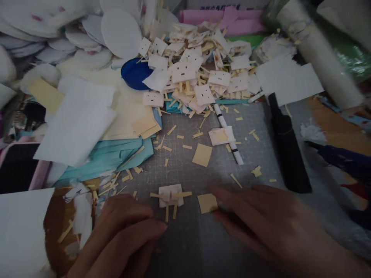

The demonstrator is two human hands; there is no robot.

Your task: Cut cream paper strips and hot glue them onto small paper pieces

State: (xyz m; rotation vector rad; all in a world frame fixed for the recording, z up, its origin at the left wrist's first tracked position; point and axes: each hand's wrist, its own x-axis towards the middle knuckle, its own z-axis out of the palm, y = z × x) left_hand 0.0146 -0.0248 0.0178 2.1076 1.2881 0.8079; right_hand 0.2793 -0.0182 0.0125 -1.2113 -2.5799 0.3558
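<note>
A small white paper square (162, 190) lies on the grey cutting mat, with tan paper strips fixed across it like arms and legs. My left hand (124, 231) rests beside it at the lower left, its fingers curled together. Whether anything is inside those fingers is hidden. To the right, my right hand (261, 220) has the edge of a tan paper square (206, 204) between thumb and fingertips, close to the mat. Another tan square (202, 155) lies farther up. Behind it, a white piece with a tan patch (216, 136) leans over a white pen (237, 154).
A heap of white paper figures with drawn faces (184, 72) stands at the back, near a blue lid (135, 73). Tan strips litter the cutting mat (185, 170). A black knife-shaped tool (292, 158) and a dark blue glue gun (342, 158) lie right. White paper (77, 119) covers the left.
</note>
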